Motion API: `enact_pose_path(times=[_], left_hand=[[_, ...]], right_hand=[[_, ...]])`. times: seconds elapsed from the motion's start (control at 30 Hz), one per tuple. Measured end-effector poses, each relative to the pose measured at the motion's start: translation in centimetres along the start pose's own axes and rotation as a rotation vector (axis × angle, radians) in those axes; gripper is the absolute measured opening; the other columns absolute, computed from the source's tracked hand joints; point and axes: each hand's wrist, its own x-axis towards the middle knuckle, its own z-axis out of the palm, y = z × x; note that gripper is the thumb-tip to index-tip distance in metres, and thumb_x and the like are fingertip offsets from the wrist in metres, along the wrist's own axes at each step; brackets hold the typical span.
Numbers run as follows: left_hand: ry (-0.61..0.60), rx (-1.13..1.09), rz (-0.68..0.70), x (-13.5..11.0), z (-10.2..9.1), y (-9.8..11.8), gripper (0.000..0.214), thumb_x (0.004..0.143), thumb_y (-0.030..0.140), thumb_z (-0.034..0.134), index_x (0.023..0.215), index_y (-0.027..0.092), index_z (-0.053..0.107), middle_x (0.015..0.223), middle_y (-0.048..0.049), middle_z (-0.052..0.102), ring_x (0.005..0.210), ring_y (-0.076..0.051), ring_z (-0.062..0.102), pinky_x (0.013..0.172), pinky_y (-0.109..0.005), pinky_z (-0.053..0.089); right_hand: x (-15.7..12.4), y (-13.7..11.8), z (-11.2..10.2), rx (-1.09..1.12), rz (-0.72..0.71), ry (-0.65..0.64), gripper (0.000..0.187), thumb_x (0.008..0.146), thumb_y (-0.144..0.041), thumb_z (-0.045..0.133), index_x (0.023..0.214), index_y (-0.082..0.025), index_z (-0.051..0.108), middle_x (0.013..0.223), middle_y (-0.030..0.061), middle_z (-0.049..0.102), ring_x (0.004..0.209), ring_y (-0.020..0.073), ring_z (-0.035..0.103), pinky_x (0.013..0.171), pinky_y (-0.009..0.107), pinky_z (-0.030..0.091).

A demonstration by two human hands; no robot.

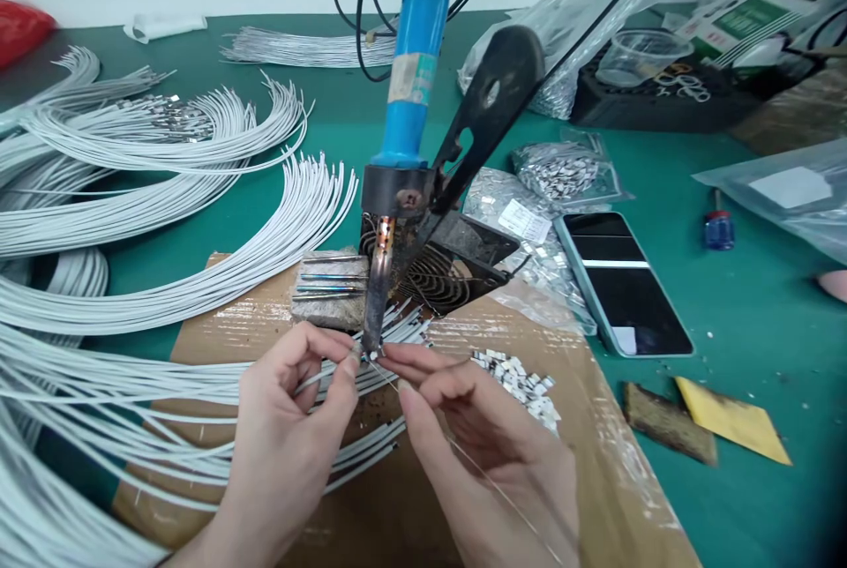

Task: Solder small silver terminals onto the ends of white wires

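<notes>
Under the tip of a blue-handled soldering iron (pixel 378 303), clamped upright in a black holder, both my hands meet. My left hand (pixel 291 427) is closed in a pinch right beside the tip; what its fingertips grip is mostly hidden. A tiny white piece (pixel 374 356) shows at the tip between my hands. Between thumb and fingers, my right hand (pixel 483 444) holds a thin solder wire (pixel 503 493), its end reaching toward the tip. White cables (pixel 178 383) run behind my left hand, their ends spread beneath the iron. A pile of small white-and-metal pieces (pixel 520 383) lies beyond my right hand.
Cardboard (pixel 595 497) covers the green table (pixel 747 312). More white cable bundles (pixel 165 303) fill the left side. Behind the iron stand a grey block (pixel 327 308) with metal rods and a black fan (pixel 443 272). Rightward lie a phone (pixel 625 281), sponges (pixel 734 422) and bagged parts (pixel 562 171).
</notes>
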Motion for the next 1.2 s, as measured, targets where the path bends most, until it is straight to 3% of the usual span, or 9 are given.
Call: enact_pose_path(times=[0.13, 0.3, 0.47, 0.73, 1.03, 1.2], left_hand=[[-0.004, 0.002, 0.006, 0.1, 0.0, 0.2, 0.010, 0.075, 0.018, 0.074, 0.067, 0.021, 0.070, 0.079, -0.0012, 0.079, 0.068, -0.012, 0.074, 0.057, -0.013, 0.055], [-0.014, 0.007, 0.027, 0.1, -0.1, 0.3, 0.010, 0.077, 0.017, 0.074, 0.068, 0.021, 0.069, 0.079, -0.0010, 0.079, 0.071, -0.012, 0.075, 0.060, -0.013, 0.057], [-0.017, -0.026, 0.053, 0.1, -0.1, 0.1, 0.012, 0.078, 0.015, 0.074, 0.069, 0.021, 0.070, 0.075, 0.0009, 0.078, 0.069, -0.012, 0.075, 0.064, -0.012, 0.059], [0.000, -0.037, 0.090, 0.0, 0.0, 0.2, 0.015, 0.077, 0.011, 0.074, 0.067, 0.021, 0.071, 0.075, 0.0036, 0.078, 0.069, -0.008, 0.075, 0.067, -0.008, 0.058], [-0.064, 0.053, 0.100, 0.0, -1.0, -0.7, 0.015, 0.084, 0.011, 0.074, 0.075, 0.023, 0.072, 0.088, 0.0029, 0.079, 0.077, -0.009, 0.076, 0.069, -0.009, 0.057], [-0.039, 0.035, 0.118, 0.0, -0.8, -0.6, 0.015, 0.081, 0.010, 0.075, 0.073, 0.023, 0.071, 0.084, 0.0029, 0.079, 0.073, -0.009, 0.076, 0.064, -0.009, 0.057]], right_hand=[[0.0, -0.2, 0.3, 0.002, 0.004, 0.059, 0.020, 0.095, -0.019, 0.070, 0.076, -0.024, 0.066, 0.116, 0.0073, 0.083, 0.113, 0.0229, 0.079, 0.094, 0.029, 0.065], [0.2, 0.0, -0.1, 0.010, -0.054, -0.003, 0.019, 0.095, -0.016, 0.070, 0.078, -0.025, 0.068, 0.115, 0.0045, 0.083, 0.113, 0.0193, 0.079, 0.094, 0.025, 0.064], [0.2, -0.2, 0.2, 0.043, -0.023, 0.048, 0.020, 0.093, -0.017, 0.073, 0.075, -0.024, 0.068, 0.110, 0.0067, 0.084, 0.110, 0.0222, 0.079, 0.093, 0.028, 0.065], [-0.1, -0.8, 1.0, 0.079, 0.019, 0.098, 0.022, 0.092, -0.015, 0.072, 0.073, -0.027, 0.068, 0.108, -0.0019, 0.084, 0.108, 0.0131, 0.078, 0.094, 0.017, 0.059], [0.0, -0.7, 0.9, 0.073, -0.028, 0.080, 0.020, 0.092, -0.015, 0.074, 0.075, -0.025, 0.069, 0.108, 0.0014, 0.084, 0.105, 0.0165, 0.079, 0.091, 0.021, 0.063], [0.1, -0.6, 0.9, 0.069, -0.036, 0.076, 0.020, 0.093, -0.015, 0.073, 0.076, -0.026, 0.070, 0.108, -0.0013, 0.083, 0.105, 0.0134, 0.079, 0.089, 0.015, 0.061]])
